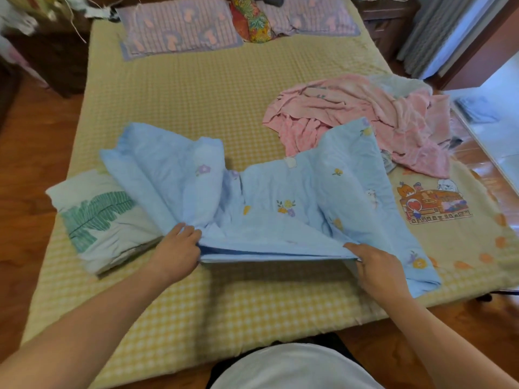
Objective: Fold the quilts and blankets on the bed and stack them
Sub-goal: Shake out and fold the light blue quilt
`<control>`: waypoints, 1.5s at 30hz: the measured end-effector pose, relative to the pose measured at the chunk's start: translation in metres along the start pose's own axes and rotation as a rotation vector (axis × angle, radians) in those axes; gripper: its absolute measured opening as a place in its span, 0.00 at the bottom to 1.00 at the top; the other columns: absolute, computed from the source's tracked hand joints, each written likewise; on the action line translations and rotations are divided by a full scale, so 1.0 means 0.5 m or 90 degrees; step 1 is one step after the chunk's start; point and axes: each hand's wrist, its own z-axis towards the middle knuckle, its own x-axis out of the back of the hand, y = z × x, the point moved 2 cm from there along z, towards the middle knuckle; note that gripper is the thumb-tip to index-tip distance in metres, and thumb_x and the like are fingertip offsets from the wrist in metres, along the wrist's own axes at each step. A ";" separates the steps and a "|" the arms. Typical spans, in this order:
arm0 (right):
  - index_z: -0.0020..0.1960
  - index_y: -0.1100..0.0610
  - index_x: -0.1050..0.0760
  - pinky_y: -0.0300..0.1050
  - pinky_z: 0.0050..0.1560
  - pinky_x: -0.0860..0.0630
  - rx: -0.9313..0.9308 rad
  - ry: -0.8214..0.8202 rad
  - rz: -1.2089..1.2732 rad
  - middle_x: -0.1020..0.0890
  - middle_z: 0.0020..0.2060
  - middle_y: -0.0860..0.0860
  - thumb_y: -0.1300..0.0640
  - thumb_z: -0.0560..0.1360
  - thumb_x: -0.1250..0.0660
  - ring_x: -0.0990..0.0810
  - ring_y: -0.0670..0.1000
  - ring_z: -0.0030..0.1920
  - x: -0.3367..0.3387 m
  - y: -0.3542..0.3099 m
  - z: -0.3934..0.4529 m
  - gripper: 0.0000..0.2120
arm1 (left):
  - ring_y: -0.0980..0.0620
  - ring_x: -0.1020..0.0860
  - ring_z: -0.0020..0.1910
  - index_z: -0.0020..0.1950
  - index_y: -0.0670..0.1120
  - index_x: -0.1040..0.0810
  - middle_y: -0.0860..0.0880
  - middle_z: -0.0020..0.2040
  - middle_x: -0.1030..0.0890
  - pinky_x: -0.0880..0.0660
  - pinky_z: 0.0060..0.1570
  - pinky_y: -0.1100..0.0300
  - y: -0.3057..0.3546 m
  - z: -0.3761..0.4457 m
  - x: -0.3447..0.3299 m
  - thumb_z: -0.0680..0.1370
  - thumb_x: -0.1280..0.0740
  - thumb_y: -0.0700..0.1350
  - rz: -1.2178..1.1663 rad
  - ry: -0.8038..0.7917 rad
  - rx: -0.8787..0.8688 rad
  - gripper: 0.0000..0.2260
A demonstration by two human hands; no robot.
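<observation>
A light blue quilt (280,197) with small flower prints lies partly folded across the near middle of the bed. My left hand (179,245) grips its near edge on the left, and my right hand (376,265) grips the same edge on the right, lifting the layered edge slightly off the mattress. To the left lies a folded white quilt with a green leaf print (104,220), partly under the blue one. A crumpled pink blanket (359,116) is heaped at the right side of the bed. A pale yellow blanket with a cartoon print (449,214) lies flat at the right, under the blue quilt's end.
The bed has a yellow checked sheet (224,91). Two purple pillows (179,26) and a bright floral cushion (252,21) lie at the head. Dark wooden furniture (50,57) stands at the left, a nightstand (387,21) and curtains at the back right. Wooden floor surrounds the bed.
</observation>
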 end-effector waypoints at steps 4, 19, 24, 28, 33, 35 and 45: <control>0.63 0.52 0.19 0.53 0.48 0.25 -0.111 0.078 0.050 0.15 0.53 0.58 0.67 0.75 0.35 0.19 0.63 0.52 0.035 -0.012 0.008 0.20 | 0.37 0.22 0.55 0.36 0.43 0.14 0.40 0.45 0.21 0.48 0.78 0.43 0.020 0.037 -0.021 0.64 0.25 0.50 -0.004 -0.014 -0.018 0.11; 0.67 0.47 0.23 0.54 0.56 0.25 -0.338 0.095 0.064 0.19 0.58 0.62 0.62 0.79 0.45 0.22 0.65 0.55 0.044 -0.038 0.090 0.23 | 0.37 0.22 0.50 0.33 0.44 0.15 0.43 0.45 0.21 0.28 0.61 0.37 -0.094 -0.019 0.029 0.60 0.25 0.49 0.043 0.019 0.024 0.09; 0.63 0.47 0.21 0.52 0.49 0.24 -0.304 -0.001 -0.035 0.18 0.53 0.59 0.63 0.78 0.44 0.20 0.63 0.51 0.029 -0.015 0.059 0.21 | 0.41 0.22 0.38 0.32 0.46 0.20 0.47 0.35 0.25 0.21 0.44 0.50 -0.126 -0.014 0.044 0.57 0.21 0.47 -0.071 0.036 -0.050 0.11; 0.62 0.48 0.24 0.50 0.40 0.29 -0.175 0.012 -0.108 0.17 0.49 0.55 0.60 0.77 0.40 0.20 0.62 0.45 0.027 -0.057 0.066 0.17 | 0.40 0.26 0.35 0.33 0.42 0.26 0.39 0.36 0.27 0.32 0.34 0.47 -0.263 -0.037 0.272 0.71 0.32 0.39 -0.107 0.484 0.037 0.08; 0.69 0.48 0.25 0.53 0.48 0.25 -0.210 0.017 -0.115 0.18 0.56 0.58 0.63 0.78 0.42 0.19 0.63 0.52 0.039 -0.011 0.063 0.23 | 0.42 0.26 0.37 0.37 0.44 0.21 0.42 0.38 0.25 0.33 0.39 0.48 -0.115 -0.091 0.132 0.70 0.34 0.40 0.024 0.277 0.056 0.04; 0.71 0.44 0.28 0.52 0.47 0.25 -0.152 -0.031 -0.200 0.19 0.58 0.53 0.62 0.78 0.42 0.19 0.61 0.52 0.037 -0.017 0.058 0.25 | 0.42 0.25 0.37 0.35 0.44 0.19 0.41 0.37 0.26 0.31 0.39 0.48 -0.072 -0.116 0.010 0.65 0.27 0.38 0.016 0.063 0.172 0.03; 0.65 0.46 0.24 0.49 0.41 0.31 -0.150 -0.055 -0.236 0.18 0.57 0.53 0.63 0.76 0.41 0.18 0.62 0.49 0.037 0.024 0.053 0.22 | 0.42 0.27 0.35 0.32 0.44 0.25 0.42 0.35 0.27 0.28 0.44 0.49 -0.051 -0.173 0.085 0.65 0.37 0.33 -0.162 0.405 0.075 0.06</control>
